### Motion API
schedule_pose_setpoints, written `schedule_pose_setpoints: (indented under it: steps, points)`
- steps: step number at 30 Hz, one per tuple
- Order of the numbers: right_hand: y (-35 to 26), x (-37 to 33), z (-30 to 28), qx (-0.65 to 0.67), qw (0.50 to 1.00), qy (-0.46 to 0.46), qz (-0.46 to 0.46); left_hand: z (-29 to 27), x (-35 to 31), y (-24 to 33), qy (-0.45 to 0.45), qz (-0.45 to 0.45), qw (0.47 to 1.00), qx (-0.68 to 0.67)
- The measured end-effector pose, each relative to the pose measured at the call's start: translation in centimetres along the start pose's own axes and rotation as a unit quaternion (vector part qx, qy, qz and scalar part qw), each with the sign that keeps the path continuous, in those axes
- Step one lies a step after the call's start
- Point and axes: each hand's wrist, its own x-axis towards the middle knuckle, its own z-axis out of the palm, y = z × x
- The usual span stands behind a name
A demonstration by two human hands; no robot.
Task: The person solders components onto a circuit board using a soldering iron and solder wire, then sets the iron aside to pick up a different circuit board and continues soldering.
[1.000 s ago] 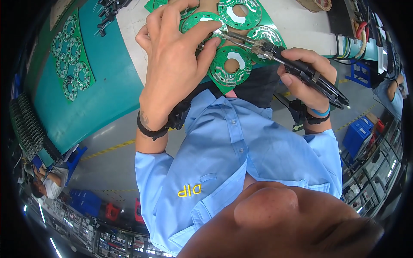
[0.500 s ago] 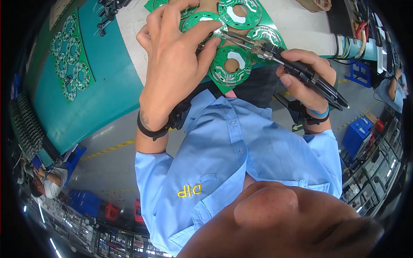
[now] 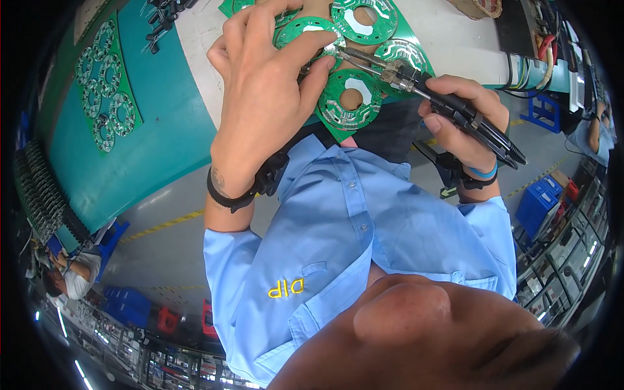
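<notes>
My right hand [image 3: 471,120] grips a black-handled soldering iron [image 3: 448,104] with a metal front and a thin feed tube beside it. Its tip reaches left to a green panel of ring-shaped circuit boards [image 3: 344,118], right by my left fingertips. My left hand [image 3: 263,88] is bent over the panel, with thumb and index finger pinched close together at the edge of one ring. Whatever lies between those fingers is too small and covered to name. Silvery solder pads show on the rings, and brown holes mark their middles.
A second green panel of ring boards [image 3: 121,107] lies on the teal mat [image 3: 169,123] at the left. Loose black capacitors [image 3: 159,19] sit beyond it. Cables [image 3: 546,55] hang at the right table edge. Black racks [image 3: 49,188] stand far left; co-workers sit farther off.
Both hands hold nearly the same pose. The soldering iron has tilted very slightly, its tip staying at my left fingertips.
</notes>
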Motion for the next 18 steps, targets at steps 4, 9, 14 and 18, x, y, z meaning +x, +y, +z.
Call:
schedule_pose_setpoints:
  steps: [4, 9, 14, 18]
  points:
    - [0.05, -0.01, 0.1, 0.0, 1.0, 0.003, -0.002, 0.13, -0.1, -0.24, 0.006, 0.004, 1.0, 0.005]
    - [0.03, -0.03, 0.06, -0.006, 1.0, 0.0, 0.003, 0.21, -0.23, -0.5, 0.012, 0.012, 1.0, 0.012]
    - [0.09, -0.09, -0.09, -0.003, 1.0, -0.008, 0.013, 0.36, -0.39, -0.71, 0.019, 0.018, 0.999, 0.018]
    - [0.03, -0.09, -0.06, 0.001, 1.0, -0.005, 0.014, 0.48, -0.39, -0.93, 0.024, 0.023, 0.999, 0.023]
